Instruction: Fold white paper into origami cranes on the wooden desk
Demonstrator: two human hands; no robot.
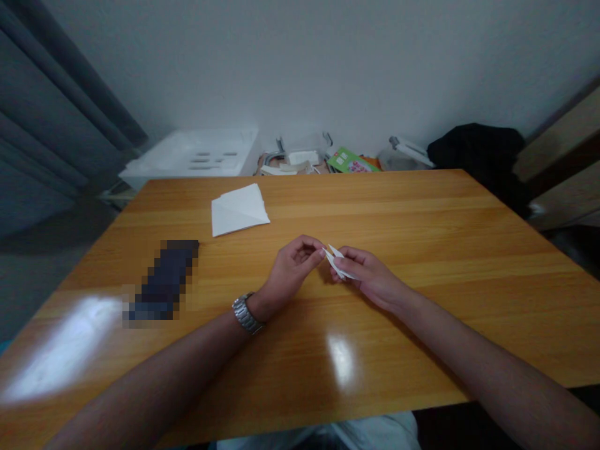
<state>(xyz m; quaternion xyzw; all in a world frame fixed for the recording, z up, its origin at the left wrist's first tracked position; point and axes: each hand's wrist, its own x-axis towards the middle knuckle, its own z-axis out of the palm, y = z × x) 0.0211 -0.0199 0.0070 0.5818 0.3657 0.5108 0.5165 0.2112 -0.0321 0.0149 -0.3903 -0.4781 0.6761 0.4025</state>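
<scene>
White, sharply folded paper (338, 265), a small pointed piece, sits in the grip of the person's right hand (370, 275), pinched between thumb and fingers just above the surface. The left hand (294, 265) comes in close beside it, thumb and forefinger at the paper's pointed tip, though from where I stand I cannot tell whether they nip it or merely touch. So the two hands nearly meet, with the paper between them. A silver metal-link wristwatch (247, 314) circles the left wrist. Beneath everything spreads a glossy, orange-brown wooden surface (422, 231), catching bright patches of light. Beyond the left hand, toward the far edge, lie flat white paper sheets (239, 211); nearer on the left rests a dark, long rectangular object (165, 278), too blurred to name. Past the far edge I see a white plastic tray (175, 153) with slots, a green printed booklet (351, 160) amid clutter, and a black, soft-looking heap (478, 147) at right, before a plain grey wall (309, 62).
</scene>
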